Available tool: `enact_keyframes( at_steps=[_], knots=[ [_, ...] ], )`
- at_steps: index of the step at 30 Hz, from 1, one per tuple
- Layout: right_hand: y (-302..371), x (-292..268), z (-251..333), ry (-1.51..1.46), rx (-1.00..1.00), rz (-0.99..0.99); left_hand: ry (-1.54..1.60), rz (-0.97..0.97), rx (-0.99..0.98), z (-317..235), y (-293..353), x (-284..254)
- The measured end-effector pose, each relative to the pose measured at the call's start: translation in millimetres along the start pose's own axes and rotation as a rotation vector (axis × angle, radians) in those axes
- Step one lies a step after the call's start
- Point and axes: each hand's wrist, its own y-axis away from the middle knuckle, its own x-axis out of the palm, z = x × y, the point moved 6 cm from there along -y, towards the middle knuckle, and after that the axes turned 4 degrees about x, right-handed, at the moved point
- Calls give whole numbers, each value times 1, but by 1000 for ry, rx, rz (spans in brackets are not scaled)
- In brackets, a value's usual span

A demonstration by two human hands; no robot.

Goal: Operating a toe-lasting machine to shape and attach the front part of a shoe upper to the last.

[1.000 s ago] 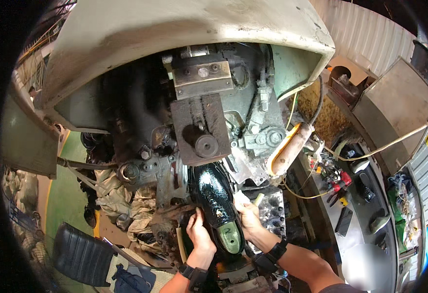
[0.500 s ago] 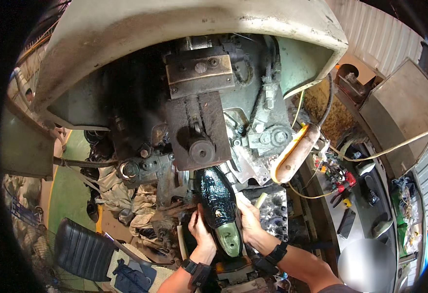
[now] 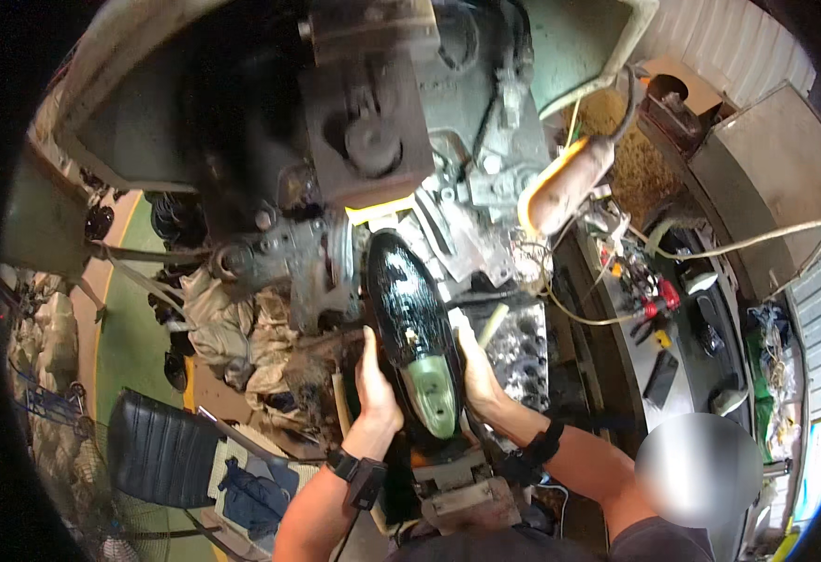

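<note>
Before a grimy machine (image 3: 370,131), a black shoe (image 3: 401,295) on a green last (image 3: 434,389) lies between left hand (image 3: 376,386) and right hand (image 3: 482,377), fingers nearly straight, clasping its sides.

Glare streaks the shoe (image 3: 403,295); corners are black

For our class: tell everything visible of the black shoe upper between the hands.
The black shoe upper looks glossy, like textured leather, fitted over a green last showing at the opening near the heel. Its rounded toe points away from the person, slightly left, toward the machine. The left hand and right hand flank it; how firmly they grip is unclear.
</note>
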Motion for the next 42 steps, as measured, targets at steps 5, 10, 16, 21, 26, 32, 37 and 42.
enact_keyframes(
  at_steps=[5,10,16,21,26,32,37,42],
  knots=[
    [16,31,14,268,-212,70,54,34,182,-1,18,16],
    [22,29,9,240,-255,8,25,-1,208,3,10,9],
    [26,17,-7,256,-281,-4,13,59,199,14,2,-2],
    [33,20,-1,258,-203,28,34,51,153,14,6,-2],
    [35,29,12,178,-202,31,21,52,143,13,5,-1],
    [40,-17,9,222,28,-109,-431,-49,384,8,-10,-67],
    [56,-49,35,412,55,36,-1908,191,238,33,33,-109],
    [40,-154,62,620,154,-212,-1885,246,137,82,44,-208]
  ],
)
